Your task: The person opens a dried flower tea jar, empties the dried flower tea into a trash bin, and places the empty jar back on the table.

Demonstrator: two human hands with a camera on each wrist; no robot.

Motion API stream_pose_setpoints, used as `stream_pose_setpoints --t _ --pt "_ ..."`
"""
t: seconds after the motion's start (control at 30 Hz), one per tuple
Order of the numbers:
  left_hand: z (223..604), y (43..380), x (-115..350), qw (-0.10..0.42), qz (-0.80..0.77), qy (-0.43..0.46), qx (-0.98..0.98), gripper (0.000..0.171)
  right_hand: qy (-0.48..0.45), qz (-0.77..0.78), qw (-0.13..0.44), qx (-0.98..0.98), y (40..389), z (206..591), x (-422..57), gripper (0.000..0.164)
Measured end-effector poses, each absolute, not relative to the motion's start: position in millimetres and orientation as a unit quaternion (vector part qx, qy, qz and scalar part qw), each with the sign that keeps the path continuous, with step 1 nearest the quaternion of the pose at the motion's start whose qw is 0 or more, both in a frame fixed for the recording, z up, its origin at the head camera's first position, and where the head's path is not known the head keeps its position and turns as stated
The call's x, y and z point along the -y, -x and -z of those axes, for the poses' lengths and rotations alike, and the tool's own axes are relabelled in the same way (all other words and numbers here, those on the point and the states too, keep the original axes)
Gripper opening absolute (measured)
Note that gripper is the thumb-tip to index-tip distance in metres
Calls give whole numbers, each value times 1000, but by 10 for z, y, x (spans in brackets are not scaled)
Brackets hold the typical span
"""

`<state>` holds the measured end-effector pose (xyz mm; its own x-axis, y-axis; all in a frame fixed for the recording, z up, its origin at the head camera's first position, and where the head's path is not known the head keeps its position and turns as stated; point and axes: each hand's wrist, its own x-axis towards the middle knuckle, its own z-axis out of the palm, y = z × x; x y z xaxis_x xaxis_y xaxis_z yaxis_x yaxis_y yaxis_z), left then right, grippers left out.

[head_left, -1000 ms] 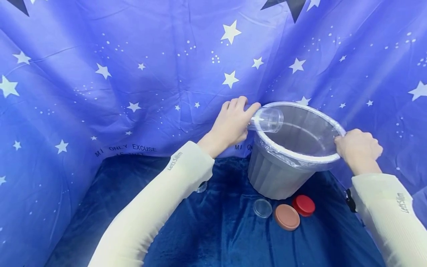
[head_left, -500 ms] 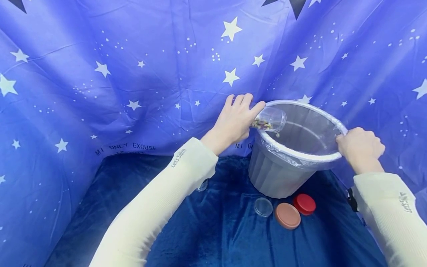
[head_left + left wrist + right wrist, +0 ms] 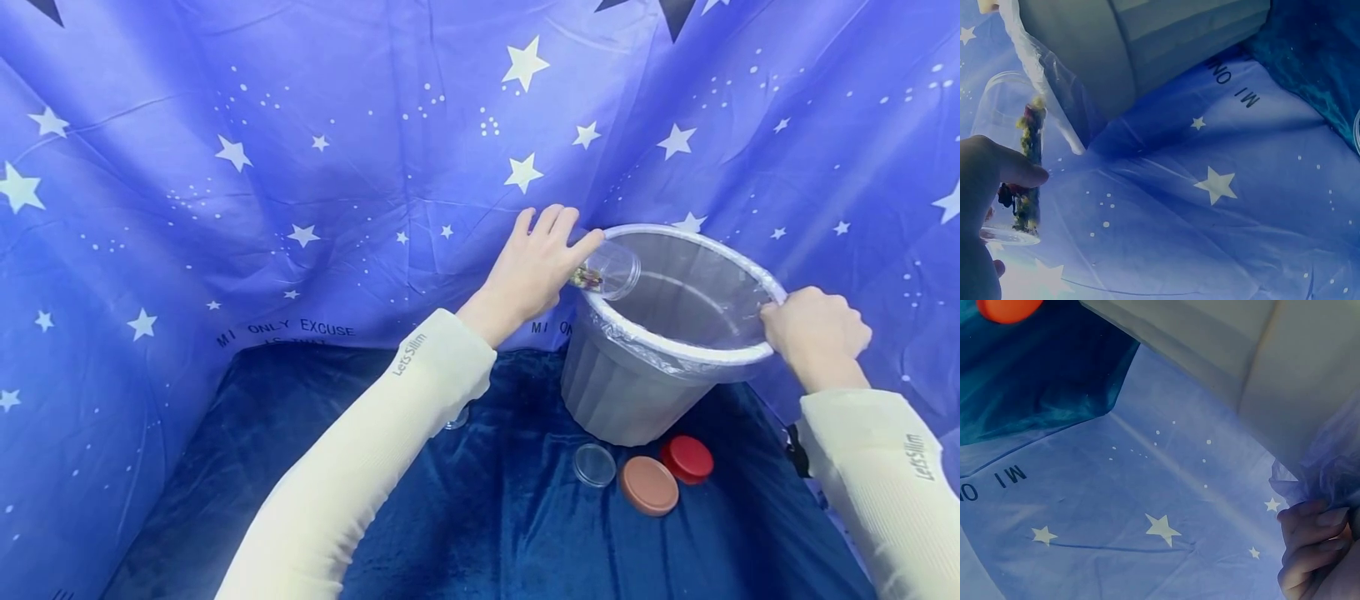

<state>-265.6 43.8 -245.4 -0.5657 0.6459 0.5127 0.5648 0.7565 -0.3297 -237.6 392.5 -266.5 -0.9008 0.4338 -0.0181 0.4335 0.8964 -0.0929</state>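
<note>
My left hand (image 3: 534, 265) grips a clear jar (image 3: 621, 268) lying on its side, its mouth over the left rim of a grey trash bin (image 3: 637, 400). In the left wrist view, small dried pieces, yellowish and dark red (image 3: 1030, 169), lie along the lower wall of the jar, and my thumb presses against its side. My right hand (image 3: 817, 333) grips the bin's right rim, where a thin clear plastic liner folds over. The right wrist view shows my curled fingers (image 3: 1316, 540) at the crumpled liner (image 3: 1335, 469). The bin leans slightly.
In front of the bin, on the dark blue cloth (image 3: 517, 533), lie a clear lid (image 3: 594, 465), a brown-orange lid (image 3: 649, 486) and a red lid (image 3: 687, 459). Another clear round object (image 3: 457, 418) is partly hidden behind my left sleeve. A star-patterned curtain (image 3: 375, 167) hangs behind.
The jar looked bare at first; dried pieces then showed near its mouth, with one bit falling into the bin. Now they sit further back toward my left hand. The right hand keeps its hold.
</note>
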Motion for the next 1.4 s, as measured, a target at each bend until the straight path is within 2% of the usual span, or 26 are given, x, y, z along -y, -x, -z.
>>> stream_pose_setpoints --t 0.57,0.73,0.9,1.4 --pt "2587 2691 -403 337 -58 325 882 53 226 -48 0 973 2385 2667 -3932 64" --pt "2635 2685 -377 323 -48 311 893 50 225 -47 1 973 2389 2666 -3929 64" --pt "2656 2673 -366 307 -48 307 900 55 226 -48 2 973 2384 2673 -3932 64" --pt "2603 2699 -309 315 -47 286 904 58 222 -48 -3 974 2375 2669 -3927 65"
